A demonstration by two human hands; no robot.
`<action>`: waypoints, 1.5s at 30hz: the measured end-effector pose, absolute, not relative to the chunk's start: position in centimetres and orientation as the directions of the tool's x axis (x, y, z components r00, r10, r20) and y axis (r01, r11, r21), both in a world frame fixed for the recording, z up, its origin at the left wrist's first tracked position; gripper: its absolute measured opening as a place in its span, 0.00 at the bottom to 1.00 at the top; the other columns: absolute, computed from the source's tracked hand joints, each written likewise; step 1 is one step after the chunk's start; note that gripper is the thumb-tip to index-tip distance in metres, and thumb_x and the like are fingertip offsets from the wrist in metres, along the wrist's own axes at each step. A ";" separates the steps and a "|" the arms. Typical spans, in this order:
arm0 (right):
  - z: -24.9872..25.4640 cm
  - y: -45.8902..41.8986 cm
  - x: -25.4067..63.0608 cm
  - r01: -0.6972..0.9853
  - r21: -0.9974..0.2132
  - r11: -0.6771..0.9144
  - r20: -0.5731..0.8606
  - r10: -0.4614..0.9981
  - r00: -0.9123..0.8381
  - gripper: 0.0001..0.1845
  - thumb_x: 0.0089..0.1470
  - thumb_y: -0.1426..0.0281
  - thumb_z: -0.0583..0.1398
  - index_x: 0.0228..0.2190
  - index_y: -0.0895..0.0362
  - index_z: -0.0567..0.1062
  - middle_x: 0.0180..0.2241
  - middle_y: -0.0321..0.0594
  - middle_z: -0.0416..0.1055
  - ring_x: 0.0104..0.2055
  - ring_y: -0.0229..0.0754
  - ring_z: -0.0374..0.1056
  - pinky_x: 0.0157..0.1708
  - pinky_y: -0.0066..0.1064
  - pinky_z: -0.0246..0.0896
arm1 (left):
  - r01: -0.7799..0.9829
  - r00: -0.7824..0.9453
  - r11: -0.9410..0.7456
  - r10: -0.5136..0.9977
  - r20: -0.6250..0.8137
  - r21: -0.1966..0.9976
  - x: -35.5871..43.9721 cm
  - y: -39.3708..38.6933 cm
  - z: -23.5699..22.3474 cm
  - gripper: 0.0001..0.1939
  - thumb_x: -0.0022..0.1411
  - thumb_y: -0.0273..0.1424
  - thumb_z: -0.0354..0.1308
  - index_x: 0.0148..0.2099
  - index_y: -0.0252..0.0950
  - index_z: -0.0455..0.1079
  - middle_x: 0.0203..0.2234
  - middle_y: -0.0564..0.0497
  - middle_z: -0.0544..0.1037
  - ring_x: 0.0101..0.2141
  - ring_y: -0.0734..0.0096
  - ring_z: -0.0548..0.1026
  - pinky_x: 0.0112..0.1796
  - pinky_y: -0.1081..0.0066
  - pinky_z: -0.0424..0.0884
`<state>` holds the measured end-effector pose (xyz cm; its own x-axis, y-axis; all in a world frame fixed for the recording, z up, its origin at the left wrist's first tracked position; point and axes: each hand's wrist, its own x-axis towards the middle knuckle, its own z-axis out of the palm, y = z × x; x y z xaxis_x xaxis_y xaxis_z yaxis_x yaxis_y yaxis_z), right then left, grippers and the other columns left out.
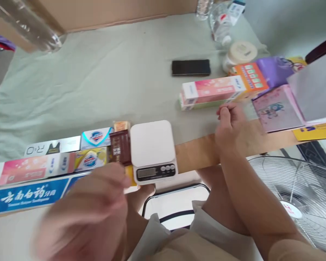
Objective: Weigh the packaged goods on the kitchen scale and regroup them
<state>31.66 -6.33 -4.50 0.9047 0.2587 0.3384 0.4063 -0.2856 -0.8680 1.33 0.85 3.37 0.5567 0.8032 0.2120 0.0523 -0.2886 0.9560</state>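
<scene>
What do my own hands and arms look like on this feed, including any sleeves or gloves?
Both the left hand and right hand are human and ungloved. The right forearm is uncovered up to a plain beige sleeve; no watch or bracelet shows there. The left hand is too blurred for finer detail.

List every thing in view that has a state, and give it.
White scale: platform bare, display unreadable
Jar: lid on
Clear bottle with red mark: capped
Pink box by right hand: closed
Fan: running or stopped, unclear
Right hand: fingers curled
Left hand: blurred, grip unclear
</scene>
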 end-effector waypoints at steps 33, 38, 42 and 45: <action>-3.8 -2.8 27.5 0.445 -0.895 -0.021 0.277 0.756 0.594 0.22 0.68 0.66 0.46 0.61 0.47 0.64 0.58 0.47 0.72 0.60 0.48 0.73 0.62 0.45 0.71 | 0.189 0.331 -0.094 0.943 0.027 0.977 5.8 -9.4 0.5 0.39 0.71 0.61 0.49 0.77 0.54 0.56 0.80 0.56 0.47 0.80 0.51 0.39 0.78 0.47 0.42; -4.9 -2.1 25.2 0.363 -0.932 0.014 0.227 0.801 0.554 0.14 0.66 0.64 0.51 0.50 0.50 0.68 0.51 0.44 0.75 0.56 0.47 0.74 0.59 0.45 0.71 | 0.129 0.328 -0.065 0.945 0.019 0.990 3.1 -11.2 -1.5 0.35 0.74 0.56 0.48 0.78 0.56 0.55 0.80 0.55 0.47 0.80 0.50 0.40 0.77 0.45 0.43; -4.7 -2.3 24.8 0.325 -0.944 0.050 0.243 0.772 0.587 0.12 0.60 0.68 0.55 0.46 0.50 0.69 0.50 0.43 0.76 0.57 0.47 0.75 0.62 0.46 0.70 | 0.143 0.295 -0.002 0.954 -0.041 0.990 1.3 -10.4 -2.7 0.40 0.72 0.56 0.52 0.80 0.53 0.49 0.80 0.50 0.48 0.79 0.48 0.46 0.76 0.46 0.50; -4.7 -2.5 25.3 0.388 -0.921 0.026 0.276 0.746 0.606 0.14 0.61 0.68 0.54 0.48 0.49 0.69 0.55 0.45 0.75 0.64 0.48 0.71 0.68 0.47 0.65 | 0.146 0.271 0.047 0.959 -0.085 0.988 0.2 -10.0 -3.1 0.40 0.72 0.56 0.53 0.79 0.51 0.51 0.79 0.47 0.52 0.79 0.48 0.49 0.76 0.47 0.53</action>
<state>25.28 -2.47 -4.69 0.6063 0.7457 0.2762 0.3876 0.0261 -0.9214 0.17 -9.96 -3.05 0.2709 0.9588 -0.0853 0.1465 0.0465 0.9881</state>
